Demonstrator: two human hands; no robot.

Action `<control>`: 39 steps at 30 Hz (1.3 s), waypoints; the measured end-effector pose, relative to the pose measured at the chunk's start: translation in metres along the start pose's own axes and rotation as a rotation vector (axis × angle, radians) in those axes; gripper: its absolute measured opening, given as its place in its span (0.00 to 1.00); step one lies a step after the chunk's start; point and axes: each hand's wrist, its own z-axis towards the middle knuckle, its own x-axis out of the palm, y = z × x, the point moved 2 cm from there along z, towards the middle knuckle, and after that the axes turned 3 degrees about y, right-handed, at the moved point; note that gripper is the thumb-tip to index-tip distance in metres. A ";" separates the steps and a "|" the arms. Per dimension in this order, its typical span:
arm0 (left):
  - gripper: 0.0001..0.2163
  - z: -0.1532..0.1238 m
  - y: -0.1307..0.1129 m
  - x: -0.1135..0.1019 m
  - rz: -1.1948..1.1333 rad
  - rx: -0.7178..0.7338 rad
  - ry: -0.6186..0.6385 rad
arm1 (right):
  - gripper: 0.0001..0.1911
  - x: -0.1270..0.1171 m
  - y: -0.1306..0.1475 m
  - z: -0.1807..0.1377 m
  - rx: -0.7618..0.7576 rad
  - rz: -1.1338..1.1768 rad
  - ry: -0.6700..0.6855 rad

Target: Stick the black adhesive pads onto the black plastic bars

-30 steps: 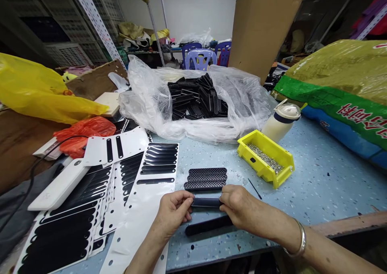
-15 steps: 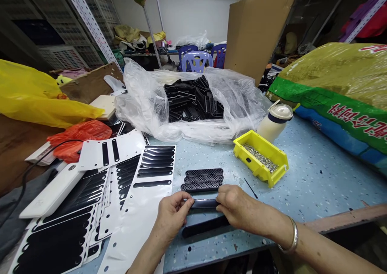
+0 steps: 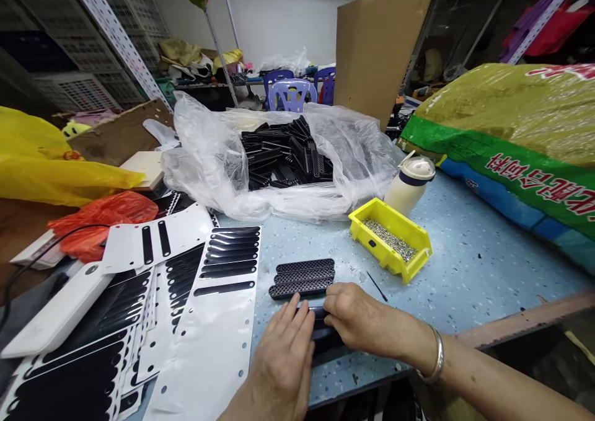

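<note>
My left hand [image 3: 282, 358] lies flat with its fingers stretched over the left end of a glossy black strip [image 3: 318, 313]. The right end of that strip is pinched between the thumb and fingers of my right hand [image 3: 356, 315], which wears a silver bangle. Another dark strip [image 3: 326, 339] lies on the table just below, partly covered by both hands. Beyond my fingertips, three black pieces with a lattice pattern [image 3: 304, 278] are lined up side by side. Left of my left hand is a white backing sheet [image 3: 216, 334] bearing several black adhesive strips [image 3: 230, 252].
A yellow bin [image 3: 390, 240] of small metal parts stands at right, beside a cream bottle [image 3: 409, 188]. A thin black rod [image 3: 377, 286] lies near my right hand. Behind is a clear plastic bag [image 3: 279, 205] of black pieces [image 3: 283, 151]. Stacked sheets [image 3: 83, 371] cover the left.
My left hand has gone from pinching the strip's left end to lying flat across it. My right hand keeps its pinch. The whole view has shifted slightly.
</note>
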 end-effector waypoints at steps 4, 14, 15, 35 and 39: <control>0.25 -0.007 -0.003 0.002 0.060 0.021 0.126 | 0.05 0.001 -0.001 -0.002 0.020 0.037 -0.019; 0.21 -0.040 0.031 -0.029 0.158 -0.238 -0.079 | 0.06 0.000 0.002 -0.005 0.039 0.064 -0.028; 0.21 -0.041 0.034 -0.032 0.161 -0.261 -0.097 | 0.06 0.000 0.002 -0.005 0.044 0.070 -0.028; 0.12 -0.019 0.058 -0.013 -0.661 -0.956 0.009 | 0.06 0.003 -0.001 -0.005 0.024 0.074 -0.030; 0.15 -0.009 0.063 0.002 -0.992 -1.128 0.139 | 0.05 0.001 0.001 -0.006 0.056 0.075 -0.032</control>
